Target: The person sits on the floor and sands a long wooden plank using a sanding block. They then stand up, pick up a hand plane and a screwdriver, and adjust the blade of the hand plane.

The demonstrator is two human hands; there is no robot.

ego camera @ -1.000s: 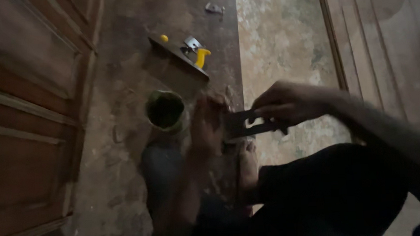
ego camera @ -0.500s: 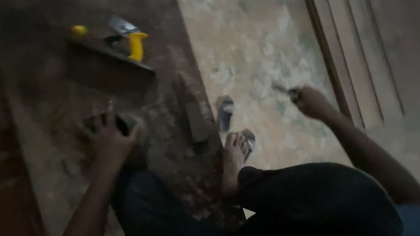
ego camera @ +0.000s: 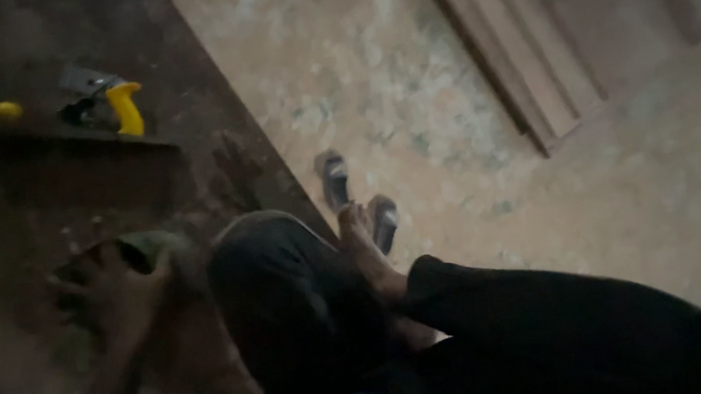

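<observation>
Dim room, floor of mottled tan and grey-green concrete (ego camera: 460, 133), rough and patchy, with a dark brown wooden board (ego camera: 198, 93) lying flat along its left side. Left hand (ego camera: 109, 297) rests on a small round container (ego camera: 155, 249) standing on the board; fingers are spread and curled over its pale green rim, so the hand is clamped around the top of it. Interior of the container is dark; contents cannot be made out through motion blur. Right hand is out of the frame. Container stands just beside the person's left knee, which is clad in black trousers (ego camera: 292, 306). A bare foot (ego camera: 366, 249) crosses between the two legs at the edge of the board. Two grey-blue slippers (ego camera: 335, 178) lie on the concrete close to the foot, one touching its toes, the other a little farther out. Upper left on the board: a hand plane (ego camera: 86, 124) with dark flat body, bright yellow rear handle, yellow round front knob and a metal blade. Upper right: a brown wooden panel (ego camera: 537, 72) with stepped moulded edges lies on the floor, well apart from the hand.
</observation>
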